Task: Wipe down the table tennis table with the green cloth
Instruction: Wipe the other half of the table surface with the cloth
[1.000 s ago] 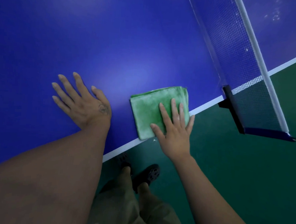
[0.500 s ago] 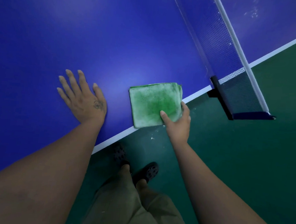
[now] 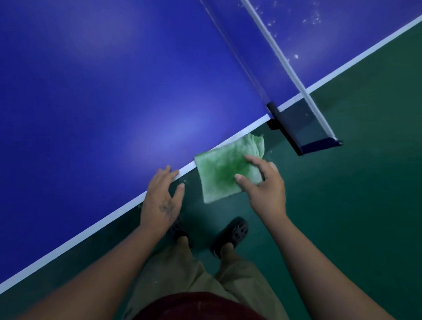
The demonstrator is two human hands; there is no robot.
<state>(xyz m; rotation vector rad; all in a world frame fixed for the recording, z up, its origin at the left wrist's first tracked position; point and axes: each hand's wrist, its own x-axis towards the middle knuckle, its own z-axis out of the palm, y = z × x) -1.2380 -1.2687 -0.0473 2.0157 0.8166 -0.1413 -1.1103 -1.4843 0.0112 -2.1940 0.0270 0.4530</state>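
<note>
One folded green fuzzy cloth (image 3: 219,170) sits at the blue tabletop (image 3: 98,92) edge, pinched by the right hand (image 3: 264,189). The left hand (image 3: 160,201), fingers loose, touches that edge.

Net (image 3: 257,54) blurred, cut off at top; right hand (image 3: 264,189) hides cloth (image 3: 219,172) corner; left hand (image 3: 161,199) hides shoe (image 3: 178,228) partly.

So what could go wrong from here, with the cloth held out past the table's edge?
The right hand holds the green cloth with just thumb and fingertips, out over the floor, so it might slip and drop. The cloth looks pale with dust, so wiping again could smear that back onto the table. White specks lie beyond the net and could get missed.
</note>
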